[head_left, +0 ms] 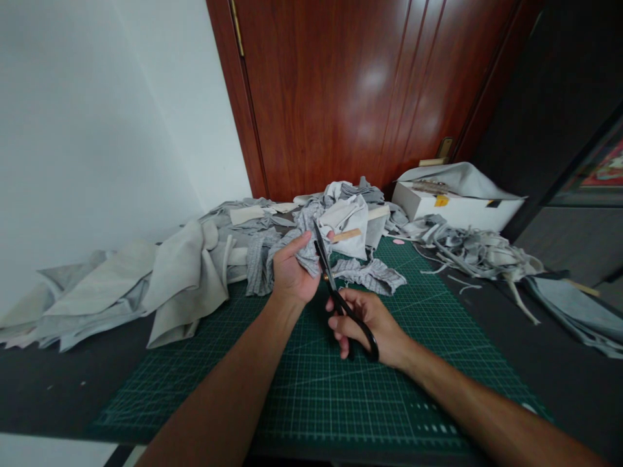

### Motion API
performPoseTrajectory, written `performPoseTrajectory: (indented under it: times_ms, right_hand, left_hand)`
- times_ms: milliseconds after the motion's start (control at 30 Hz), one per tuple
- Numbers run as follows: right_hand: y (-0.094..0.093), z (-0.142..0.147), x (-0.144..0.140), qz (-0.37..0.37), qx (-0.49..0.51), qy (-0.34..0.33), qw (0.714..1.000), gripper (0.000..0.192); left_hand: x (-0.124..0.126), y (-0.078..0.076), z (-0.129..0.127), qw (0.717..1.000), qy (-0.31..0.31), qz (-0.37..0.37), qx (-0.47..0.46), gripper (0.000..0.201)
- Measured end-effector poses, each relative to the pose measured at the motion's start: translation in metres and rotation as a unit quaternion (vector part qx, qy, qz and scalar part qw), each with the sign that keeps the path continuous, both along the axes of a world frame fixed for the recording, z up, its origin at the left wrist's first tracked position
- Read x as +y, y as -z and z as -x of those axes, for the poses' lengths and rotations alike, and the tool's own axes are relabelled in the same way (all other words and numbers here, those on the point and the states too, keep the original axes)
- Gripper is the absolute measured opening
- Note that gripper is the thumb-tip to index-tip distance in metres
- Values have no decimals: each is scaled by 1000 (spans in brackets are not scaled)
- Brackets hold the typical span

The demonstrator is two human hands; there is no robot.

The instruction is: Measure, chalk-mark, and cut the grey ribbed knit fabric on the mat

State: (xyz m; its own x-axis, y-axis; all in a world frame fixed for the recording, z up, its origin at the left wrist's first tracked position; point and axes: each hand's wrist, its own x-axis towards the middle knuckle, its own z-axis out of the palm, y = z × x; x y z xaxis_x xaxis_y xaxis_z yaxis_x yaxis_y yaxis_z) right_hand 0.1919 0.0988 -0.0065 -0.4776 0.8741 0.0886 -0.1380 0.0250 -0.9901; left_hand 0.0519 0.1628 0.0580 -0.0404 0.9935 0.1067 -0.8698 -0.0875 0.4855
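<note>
My left hand (pixel 291 272) grips a piece of grey striped fabric (pixel 311 256) and holds it up above the green cutting mat (pixel 311 383). My right hand (pixel 370 327) holds black-handled scissors (pixel 341 298), fingers through the loops. The blades point up and away, partly apart, right against the edge of the fabric beside my left thumb. Another strip of the same striped cloth (pixel 372 275) lies on the mat just behind the scissors.
Heaps of grey and beige fabric pieces (pixel 180 279) cover the table's left and back. A tangle of cut strips (pixel 477 253) lies at the right, beside a white box (pixel 457 207). A red-brown wooden door (pixel 360 91) stands behind.
</note>
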Motion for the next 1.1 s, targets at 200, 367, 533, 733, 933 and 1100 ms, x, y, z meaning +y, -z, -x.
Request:
performPoseTrajectory:
  times_ms: [200,367,533,733,933,1100]
  right_hand:
    - [0,-1,1,6,3,-24,1000,34]
    - [-3,-1,-1,14,-10,-48,999,31]
    - [-5,0,-3,18,-11,-48,999,31]
    - [-6,2,-2,22,9,-26,999,34]
    - [-10,3,-4,37,17,-5,999,35]
    - [-10,5,-6,37,41,8,998,32]
  left_hand:
    - [1,-2,4,1000,-3,-8,-26,30]
    - [4,-1,8,999,-16,-22,-33,25]
    - [2,-1,5,999,-18,-24,-21,27]
    - [-3,0,-3,1000,15,-7,-19,32]
    - [-5,3,-8,1000,25,-9,-11,30]
    - [-8,1,-10,1000,26,-2,-14,27]
